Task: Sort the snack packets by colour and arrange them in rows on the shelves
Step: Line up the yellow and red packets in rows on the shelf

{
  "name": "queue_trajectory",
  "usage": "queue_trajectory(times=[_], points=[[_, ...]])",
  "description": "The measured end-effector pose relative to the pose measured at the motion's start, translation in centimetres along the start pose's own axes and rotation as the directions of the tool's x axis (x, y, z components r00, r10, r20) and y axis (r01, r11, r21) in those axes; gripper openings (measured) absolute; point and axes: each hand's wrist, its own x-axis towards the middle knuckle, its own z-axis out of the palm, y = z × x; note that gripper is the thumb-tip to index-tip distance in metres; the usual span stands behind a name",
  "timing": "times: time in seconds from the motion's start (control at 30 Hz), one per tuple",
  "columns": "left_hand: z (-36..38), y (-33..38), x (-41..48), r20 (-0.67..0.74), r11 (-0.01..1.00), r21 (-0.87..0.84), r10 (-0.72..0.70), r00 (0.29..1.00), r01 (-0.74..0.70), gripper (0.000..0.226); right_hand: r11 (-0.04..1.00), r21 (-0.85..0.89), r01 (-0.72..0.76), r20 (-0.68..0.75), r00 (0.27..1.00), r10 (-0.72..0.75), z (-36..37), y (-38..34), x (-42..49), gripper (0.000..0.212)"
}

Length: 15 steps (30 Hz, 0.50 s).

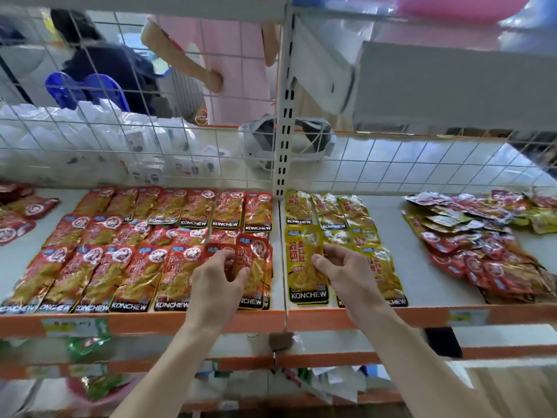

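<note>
Red packet [256, 251] in curled left fingers [223, 258], yellow packet [304, 285] in curled right fingers [320, 261], both front-to-back, logos nearest.

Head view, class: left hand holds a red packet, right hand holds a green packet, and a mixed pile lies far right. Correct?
No: the head view shows the right hand holding a yellow packet, not green. The left hand does hold a red packet; the mixed pile is far right.

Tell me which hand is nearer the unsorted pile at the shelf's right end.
Right. The right hand holds a yellow packet left of the unsorted pile, bare shelf between them. The left hand grips a red packet farther left still.
</note>
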Motion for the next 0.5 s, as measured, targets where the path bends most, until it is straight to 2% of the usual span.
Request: queue_trajectory(times=[0.33, 0.5], points=[[0.9, -1.3, 0.1, -0.002, 0.96, 0.269, 0.083, 0.997, -0.079, 0.053, 0.999, -0.029, -0.025, -0.045, 0.999, 0.023, 0.8, 1.6, 0.4, 0.013], [1.3, -2.3, 0.0, 0.01, 0.892, 0.382, 0.256, 0.967, -0.24, 0.046, 0.999, -0.001, -0.049, -0.061, 0.997, 0.048, 0.9, 2.1, 0.0, 0.018]])
